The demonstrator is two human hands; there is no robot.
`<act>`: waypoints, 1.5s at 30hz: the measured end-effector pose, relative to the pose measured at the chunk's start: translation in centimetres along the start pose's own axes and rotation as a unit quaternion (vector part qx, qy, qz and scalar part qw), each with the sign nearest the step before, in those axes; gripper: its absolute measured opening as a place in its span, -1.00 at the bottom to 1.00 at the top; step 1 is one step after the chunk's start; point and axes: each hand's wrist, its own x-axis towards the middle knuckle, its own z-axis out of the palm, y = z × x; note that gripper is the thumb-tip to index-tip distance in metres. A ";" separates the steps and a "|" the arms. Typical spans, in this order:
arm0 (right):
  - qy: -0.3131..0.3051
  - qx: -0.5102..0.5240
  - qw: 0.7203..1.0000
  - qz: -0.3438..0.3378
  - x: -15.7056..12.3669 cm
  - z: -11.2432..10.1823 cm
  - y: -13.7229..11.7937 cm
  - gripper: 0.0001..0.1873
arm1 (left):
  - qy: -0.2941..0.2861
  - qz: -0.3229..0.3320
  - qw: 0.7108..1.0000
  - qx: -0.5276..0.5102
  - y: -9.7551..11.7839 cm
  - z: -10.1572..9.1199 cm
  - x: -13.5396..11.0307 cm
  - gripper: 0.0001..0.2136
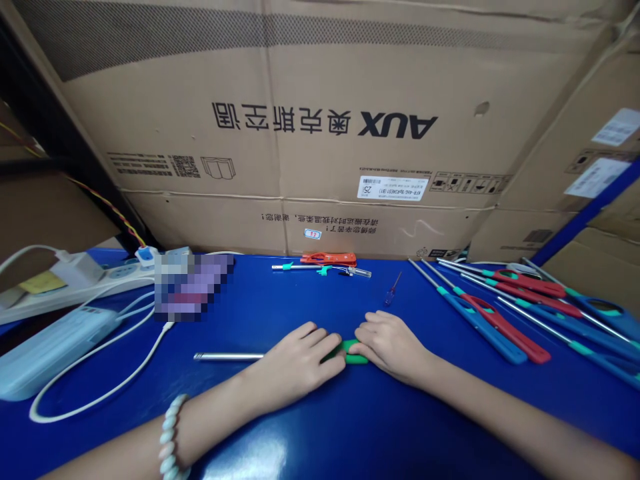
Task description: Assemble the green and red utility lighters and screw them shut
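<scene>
A long-necked gas lighter with a green handle (357,359) lies across the middle of the blue table, its metal tube (227,357) pointing left. My left hand (306,359) is closed over the tube end of the handle, fingers curled. At the other end, my right hand (393,348) grips the handle with the thumb pressed against it. Both hands cover most of the handle, so its trigger is hidden. Just beyond my right hand rests a small screwdriver (390,296) with a clear purple handle.
Several finished-looking lighters (493,323) with red and blue handles lie at right. An orange handle shell (329,258) and a loose metal tube (300,267) sit by the large carton (310,160). Left are a power bank (60,350), white cable (145,373) and power strip (75,287).
</scene>
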 end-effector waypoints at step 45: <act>0.260 0.513 0.803 0.158 -0.8 -2.7 -1.3 -0.89 | -0.085 -0.124 0.973 -0.174 -1.5 -0.4 -0.1 -0.60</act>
